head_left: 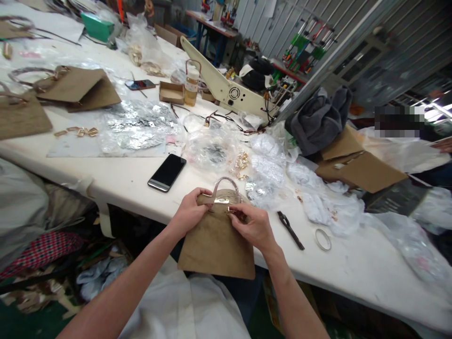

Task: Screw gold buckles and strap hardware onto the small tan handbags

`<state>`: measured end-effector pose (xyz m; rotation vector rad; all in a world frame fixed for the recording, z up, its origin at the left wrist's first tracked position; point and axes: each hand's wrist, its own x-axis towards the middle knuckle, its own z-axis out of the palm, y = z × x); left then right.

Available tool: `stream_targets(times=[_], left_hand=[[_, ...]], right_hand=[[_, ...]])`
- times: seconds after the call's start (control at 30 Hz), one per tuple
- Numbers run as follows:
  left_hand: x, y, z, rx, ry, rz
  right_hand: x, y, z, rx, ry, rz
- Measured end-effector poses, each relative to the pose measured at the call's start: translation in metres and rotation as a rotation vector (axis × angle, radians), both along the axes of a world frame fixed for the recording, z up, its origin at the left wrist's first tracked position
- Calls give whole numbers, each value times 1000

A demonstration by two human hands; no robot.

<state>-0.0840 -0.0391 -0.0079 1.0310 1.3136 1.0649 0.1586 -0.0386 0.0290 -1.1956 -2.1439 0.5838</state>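
Note:
A small brown bag (215, 245) with a curved handle (222, 181) hangs over the near edge of the white table (123, 179). My left hand (190, 209) is closed on the bag's top left corner. My right hand (252, 226) pinches a small gold metal fitting (235, 213) against the bag's upper front. A gold strip (221, 201) runs across the flap between the two hands.
A black phone (167, 172) lies left of the bag. Black pliers (290, 230) and a ring (323, 239) lie to the right. Gold fittings (242, 162), clear plastic bags (212, 150), more brown bags (79, 87) and a bottle (191, 84) cover the table beyond.

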Motion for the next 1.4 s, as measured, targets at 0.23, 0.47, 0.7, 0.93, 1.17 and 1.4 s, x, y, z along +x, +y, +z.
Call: stream_targets(times=[0.23, 0.47, 0.7, 0.93, 1.17, 1.4], left_hand=[[-1, 1, -6, 52, -9, 7], [1, -1, -2, 16, -31, 14], [3, 2, -7, 89, -61, 45], [1, 1, -4, 62, -54, 28], [2, -2, -5, 26, -102, 35], [2, -4, -8, 31, -69, 66]], right_hand=[[0, 1, -5, -13, -11, 4], [1, 3, -6, 12, -16, 73], [-4, 0, -4, 17, -31, 56], [-8, -3, -13, 68, -60, 30], [-5, -10, -22, 115, -68, 34], [-5, -11, -14, 61, 6, 10]])
